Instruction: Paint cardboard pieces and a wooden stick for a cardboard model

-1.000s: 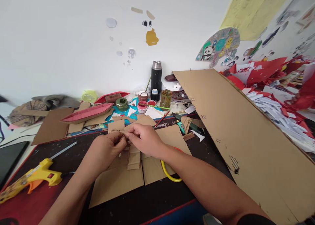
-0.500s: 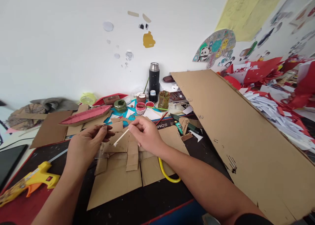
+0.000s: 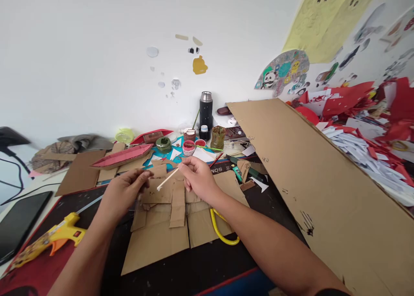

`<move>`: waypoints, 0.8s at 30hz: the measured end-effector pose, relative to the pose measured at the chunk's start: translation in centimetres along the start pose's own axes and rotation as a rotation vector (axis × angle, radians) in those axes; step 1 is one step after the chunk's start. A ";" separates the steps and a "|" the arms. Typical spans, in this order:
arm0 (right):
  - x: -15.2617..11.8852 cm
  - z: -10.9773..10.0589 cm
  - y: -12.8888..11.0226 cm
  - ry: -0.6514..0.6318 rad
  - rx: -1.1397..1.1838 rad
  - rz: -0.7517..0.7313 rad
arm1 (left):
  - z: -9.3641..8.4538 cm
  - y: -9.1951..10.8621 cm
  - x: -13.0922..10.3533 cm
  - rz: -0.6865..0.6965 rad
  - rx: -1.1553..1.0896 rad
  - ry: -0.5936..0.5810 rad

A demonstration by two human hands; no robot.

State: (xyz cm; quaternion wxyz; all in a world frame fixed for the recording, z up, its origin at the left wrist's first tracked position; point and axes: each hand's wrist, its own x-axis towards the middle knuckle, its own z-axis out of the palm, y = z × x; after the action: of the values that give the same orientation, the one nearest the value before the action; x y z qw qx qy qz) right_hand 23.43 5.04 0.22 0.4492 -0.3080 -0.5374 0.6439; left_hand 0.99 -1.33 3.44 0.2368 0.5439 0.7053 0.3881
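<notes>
My right hand (image 3: 198, 178) pinches a thin pale stick (image 3: 168, 179) that slants down to the left. A small whitish blob shows at the stick's lower tip. Left of it, my left hand (image 3: 129, 190) is closed, thumb against fingers; whatever may be between the fingertips is hidden. Both hands are above a cardboard piece (image 3: 155, 253) with flaps and strips layered on it. A yellow curved tube (image 3: 223, 237) lies by my right forearm. Beside my left forearm rests a yellow glue gun (image 3: 54, 237) with an orange trigger.
A large cardboard sheet (image 3: 310, 171) slopes along the right side. Behind the hands stand open paint jars (image 3: 163, 145), a black thermos (image 3: 206, 110) and a pink cardboard boat (image 3: 123, 155). A green cutter (image 3: 236, 172) lies near the sheet. At left lies a black tablet-like slab (image 3: 22, 220).
The view has shifted, so everything sits slightly lower and further right. My hands keep nearly the same pose, the stick still in my right hand.
</notes>
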 end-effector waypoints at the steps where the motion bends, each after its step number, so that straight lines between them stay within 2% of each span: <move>1: 0.0 0.0 0.0 0.004 0.006 0.000 | 0.1 0.1 -0.1 -0.007 -0.097 -0.061; 4: 0.1 -0.1 0.1 0.014 0.012 0.001 | 0.4 0.5 -0.5 -0.049 -0.276 -0.265; 6: 0.1 -0.1 0.2 0.015 0.008 -0.003 | 0.5 0.7 -0.8 -0.068 -0.288 -0.394; 8: 0.1 -0.1 0.2 0.015 0.000 -0.011 | 0.7 0.8 -0.9 -0.077 -0.289 -0.468; 10: 0.1 0.0 0.3 0.013 -0.009 -0.012 | 0.8 0.7 -0.9 -0.085 -0.308 -0.445; 14: 0.0 0.1 0.4 0.004 -0.054 0.005 | 0.9 0.5 -0.4 -0.098 -0.365 -0.212; 16: 0.0 0.1 0.4 -0.024 -0.092 0.026 | 0.9 0.7 -0.3 -0.086 -0.358 -0.141; 21: -0.1 -0.1 0.2 -0.078 -0.197 0.089 | 0.6 1.3 -0.6 -0.036 -0.105 -0.112; 24: -0.6 0.0 -0.1 -0.143 -0.309 0.077 | 0.8 1.5 -0.8 -0.007 0.020 -0.124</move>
State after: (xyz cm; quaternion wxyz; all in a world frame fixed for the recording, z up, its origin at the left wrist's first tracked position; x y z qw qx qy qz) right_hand 23.73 4.52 0.22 0.3322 -0.3468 -0.6483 0.5907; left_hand 2.68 -1.66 4.13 0.2758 0.5667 0.6951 0.3459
